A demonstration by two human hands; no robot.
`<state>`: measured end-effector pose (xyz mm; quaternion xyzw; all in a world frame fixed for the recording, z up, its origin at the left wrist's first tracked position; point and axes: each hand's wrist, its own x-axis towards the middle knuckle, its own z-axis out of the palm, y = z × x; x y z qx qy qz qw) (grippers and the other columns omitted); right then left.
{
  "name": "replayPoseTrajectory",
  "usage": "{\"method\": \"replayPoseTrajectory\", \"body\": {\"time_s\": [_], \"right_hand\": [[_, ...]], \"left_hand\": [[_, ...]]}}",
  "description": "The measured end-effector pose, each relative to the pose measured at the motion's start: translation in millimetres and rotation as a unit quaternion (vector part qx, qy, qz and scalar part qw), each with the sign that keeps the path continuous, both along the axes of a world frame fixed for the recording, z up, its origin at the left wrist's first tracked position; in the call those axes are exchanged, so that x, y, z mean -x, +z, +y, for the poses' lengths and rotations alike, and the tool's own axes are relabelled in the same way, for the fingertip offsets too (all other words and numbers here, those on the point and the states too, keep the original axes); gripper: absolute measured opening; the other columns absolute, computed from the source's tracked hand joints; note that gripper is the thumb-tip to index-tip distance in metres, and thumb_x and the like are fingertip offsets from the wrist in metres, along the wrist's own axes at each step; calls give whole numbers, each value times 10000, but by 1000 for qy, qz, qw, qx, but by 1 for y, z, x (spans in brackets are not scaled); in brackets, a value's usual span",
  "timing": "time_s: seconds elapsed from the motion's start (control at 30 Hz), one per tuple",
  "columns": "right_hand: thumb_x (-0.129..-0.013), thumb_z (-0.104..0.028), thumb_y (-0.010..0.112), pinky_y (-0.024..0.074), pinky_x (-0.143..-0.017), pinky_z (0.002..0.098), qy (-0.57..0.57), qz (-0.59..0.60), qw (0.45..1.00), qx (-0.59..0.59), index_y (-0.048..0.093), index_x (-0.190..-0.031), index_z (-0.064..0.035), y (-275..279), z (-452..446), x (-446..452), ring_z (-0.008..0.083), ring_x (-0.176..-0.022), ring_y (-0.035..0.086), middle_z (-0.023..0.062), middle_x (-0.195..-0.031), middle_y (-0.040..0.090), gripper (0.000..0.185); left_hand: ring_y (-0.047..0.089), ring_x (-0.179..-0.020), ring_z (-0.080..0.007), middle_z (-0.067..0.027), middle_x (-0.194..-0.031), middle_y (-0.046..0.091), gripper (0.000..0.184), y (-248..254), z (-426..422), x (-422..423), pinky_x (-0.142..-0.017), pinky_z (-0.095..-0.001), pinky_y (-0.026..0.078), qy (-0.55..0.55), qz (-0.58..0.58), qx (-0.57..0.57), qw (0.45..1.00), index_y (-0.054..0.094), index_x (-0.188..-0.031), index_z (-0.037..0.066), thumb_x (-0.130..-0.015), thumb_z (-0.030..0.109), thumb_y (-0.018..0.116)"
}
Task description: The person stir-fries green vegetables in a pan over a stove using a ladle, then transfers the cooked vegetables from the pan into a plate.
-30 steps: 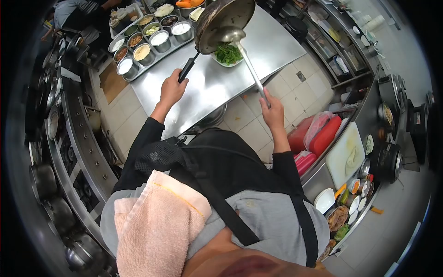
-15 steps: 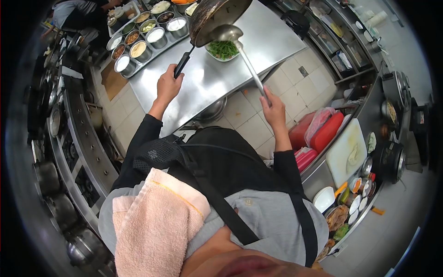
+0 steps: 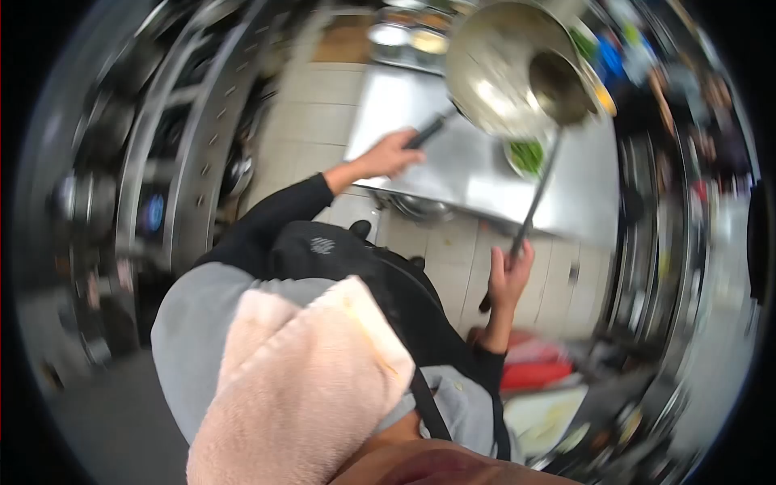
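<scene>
My left hand [image 3: 392,155] is wrapped round the black handle of a wok [image 3: 485,69], which is held up over the steel table. The wok's wet, shiny inner side faces me, and nothing but a sheen shows on it. In my right hand [image 3: 511,273] is the long shaft of a ladle [image 3: 558,87]. The ladle's bowl overlaps the right part of the wok; whether they touch I cannot tell. Below them, a white dish [image 3: 509,153] of cut green vegetables [image 3: 528,157] stands on the table.
Metal tubs of ingredients [image 3: 391,36] line the back of the steel table [image 3: 461,182]. A stove [image 3: 182,162] runs along the left, with a blue flame [image 3: 155,212] on it. Near my right side lie red items [image 3: 535,370] and a white cutting board [image 3: 546,416]. Blurred people [image 3: 687,105] stand at upper right.
My view has turned to the left. The wok has tipped so that its inside now faces me, with the ladle over it. Both hands keep their holds.
</scene>
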<state>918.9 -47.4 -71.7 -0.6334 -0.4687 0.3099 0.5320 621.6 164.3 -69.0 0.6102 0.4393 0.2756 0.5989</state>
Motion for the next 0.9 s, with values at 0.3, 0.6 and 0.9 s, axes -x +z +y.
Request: {"method": "replayPoseTrajectory", "body": {"time_s": [0.3,0.6,0.9], "right_hand": [[-935,-89,653,323,-426,210,276,61,945,165,485,-1126,-54,38,47,171,36,-486,430,-50,-657,469,257],[-935,-110,657,330,-404,238,528,-36,827,189,516,-1162,-79,13,137,393,57,-463,410,-43,-653,479,269],[-957,-75,614,287,-391,230,676,-18,673,300,521,-1190,-88,-11,224,591,45,-434,377,-59,-609,453,251]], "left_hand": [[474,-402,-75,9,-579,514,261,-11,-112,227,-388,-246,381,108,-100,94,985,532,-952,47,-883,210,724],[484,-435,-70,15,-600,492,221,-62,-195,429,-384,-253,393,418,-102,98,898,532,-970,37,-875,148,698],[472,-405,-96,-14,-548,495,233,-81,-286,528,-375,-264,354,673,-76,42,734,544,-1036,36,-873,136,679]]}}
